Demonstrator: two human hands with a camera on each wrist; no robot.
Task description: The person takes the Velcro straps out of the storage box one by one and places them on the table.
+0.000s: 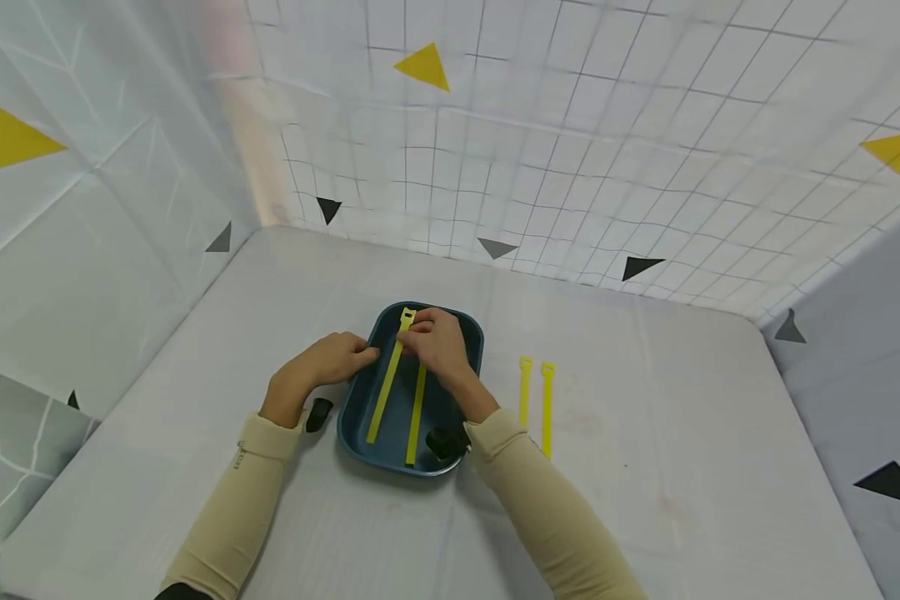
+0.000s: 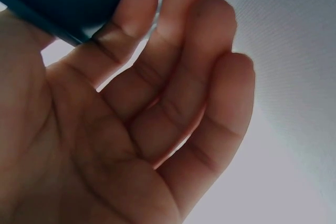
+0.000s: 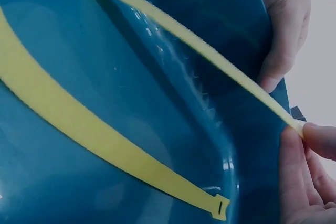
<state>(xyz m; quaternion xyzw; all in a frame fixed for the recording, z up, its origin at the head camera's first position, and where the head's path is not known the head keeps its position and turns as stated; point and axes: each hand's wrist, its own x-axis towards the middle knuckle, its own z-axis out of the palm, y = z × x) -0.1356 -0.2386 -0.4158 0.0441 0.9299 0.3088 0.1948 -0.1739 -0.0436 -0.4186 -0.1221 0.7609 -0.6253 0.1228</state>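
A dark blue tray (image 1: 354,437) with rounded corners sits on the table. My left hand (image 1: 328,360) holds its left wall, thumb over the rim and fingers curled outside; the left wrist view shows those fingers (image 2: 210,51) against the tray. My right hand (image 1: 438,342) pinches the slotted head end of a yellow hook-and-loop cable tie (image 1: 385,396) between thumb and fingers. In the right wrist view this tie (image 3: 210,53) slants up from the tray floor. A second yellow cable tie (image 1: 416,421) lies inside the tray, its slotted head (image 3: 220,207) near the wall.
Two more yellow cable ties, one on the left (image 1: 525,387) and one on the right (image 1: 547,404), lie on the white table (image 1: 690,467) right of the tray, partly behind my right sleeve (image 1: 547,508). White grid-marked sheeting (image 1: 540,150) encloses the table's back and sides.
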